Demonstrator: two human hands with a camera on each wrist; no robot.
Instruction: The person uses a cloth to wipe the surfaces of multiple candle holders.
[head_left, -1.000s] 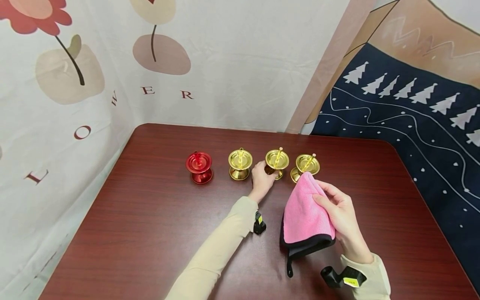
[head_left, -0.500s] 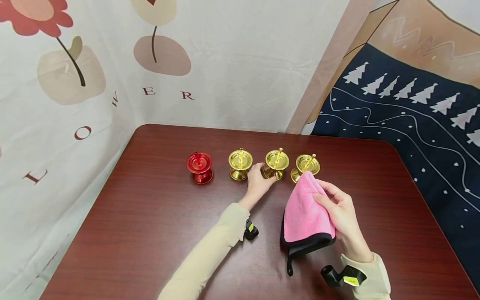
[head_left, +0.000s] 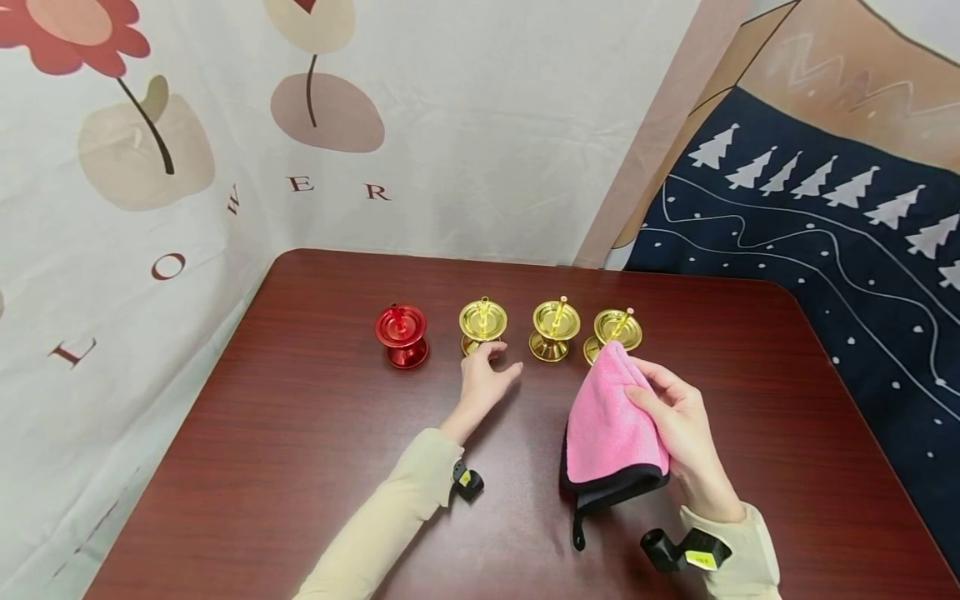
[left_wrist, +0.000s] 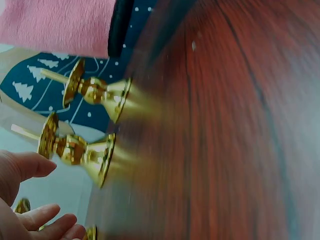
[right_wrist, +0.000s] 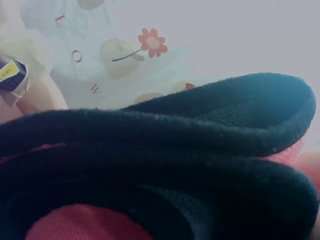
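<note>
Just beyond the left hand (head_left: 483, 381), fingers relaxed and holding nothing, a gold candle holder (head_left: 482, 322); left of it a red candle holder (head_left: 401, 335). Gripped in the right hand (head_left: 682, 425), a folded pink cloth (head_left: 609, 425); behind its tip, another gold holder (head_left: 618, 330).

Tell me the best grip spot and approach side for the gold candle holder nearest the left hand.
Probably pinch the narrow waist of the gold candle holder, between its dish and flared foot, coming in low from the near side where the left hand already is. The upright centre pin makes a top-down grab awkward, and the red holder and the next gold holder flank it.
</note>
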